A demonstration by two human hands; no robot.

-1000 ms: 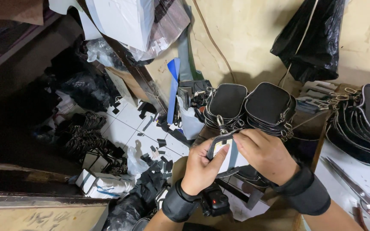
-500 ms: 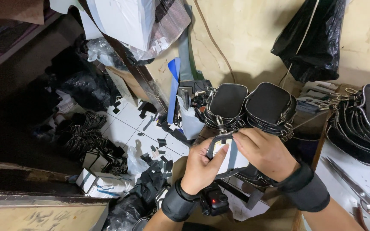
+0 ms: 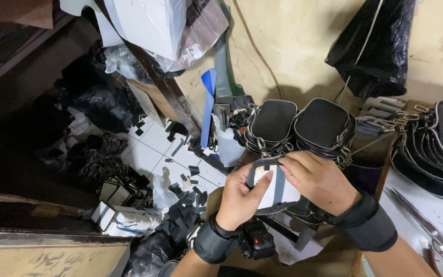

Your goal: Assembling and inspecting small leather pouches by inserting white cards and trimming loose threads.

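Head view, taken left to right: at nine o'clock the tiled floor [image 3: 152, 149] carries a pile of black strap bundles [image 3: 96, 159], too tangled to count, with scattered black offcuts [image 3: 190, 177] and two white boxes [image 3: 116, 218] at about seven o'clock. One blue strip [image 3: 207, 105] leans upright near eleven o'clock from the hands. At the centre, two hands share one small pouch [image 3: 275, 187], pale on its open face with a grey band down the middle and a zip running round its edge. The left hand [image 3: 242, 197] supports it from below, thumb pressed on the pale face, grip clamped on the pouch. The right hand [image 3: 321, 182] covers its right side, fingers curled over the top edge, grip likewise closed on it. Each wrist wears one black cuff. Just behind, at twelve o'clock, two stacks of finished black pouches [image 3: 298, 123] stand on edge; a third row [image 3: 437, 146] fans out at three o'clock. One black plastic bag [image 3: 375, 43] hangs at one o'clock. One pair of scissors [image 3: 429, 231] lies on the desk [image 3: 411, 205] at four o'clock.
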